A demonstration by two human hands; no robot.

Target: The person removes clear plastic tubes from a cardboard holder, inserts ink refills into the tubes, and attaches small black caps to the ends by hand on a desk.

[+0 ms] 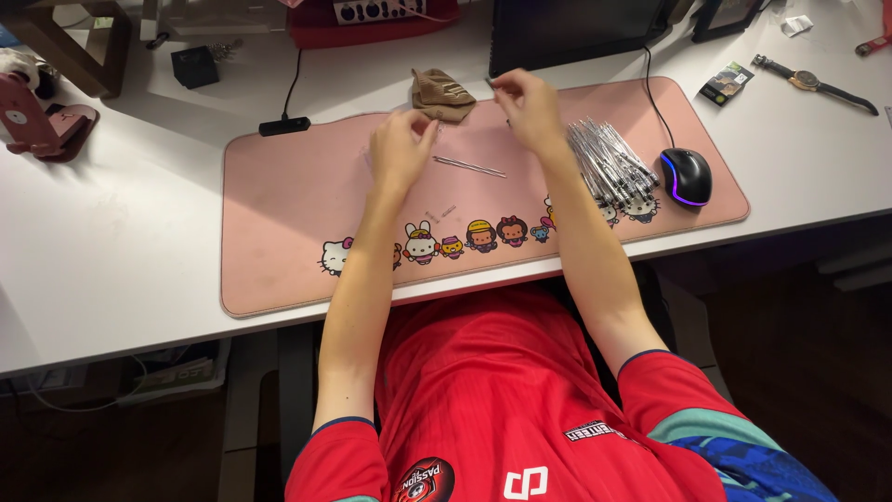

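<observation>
My left hand (401,146) rests over the pink desk mat (279,214), fingers curled with thumb and fingertips pinched together; what it holds is too small to tell. My right hand (526,104) is raised near the mat's far edge, pinching a thin small item between its fingertips. A small tan cloth pouch (442,93) lies between the two hands. Two thin metal rods (469,166) lie on the mat just below them. A pile of several clear thin packets with rods (609,163) sits to the right of my right forearm. Tiny bits (440,214) lie on the mat.
A black mouse with purple light (686,175) sits at the mat's right end. A monitor base (576,33), a red device (372,20), a small black box (194,66), a wristwatch (810,82) and a pink stand (37,116) line the white desk.
</observation>
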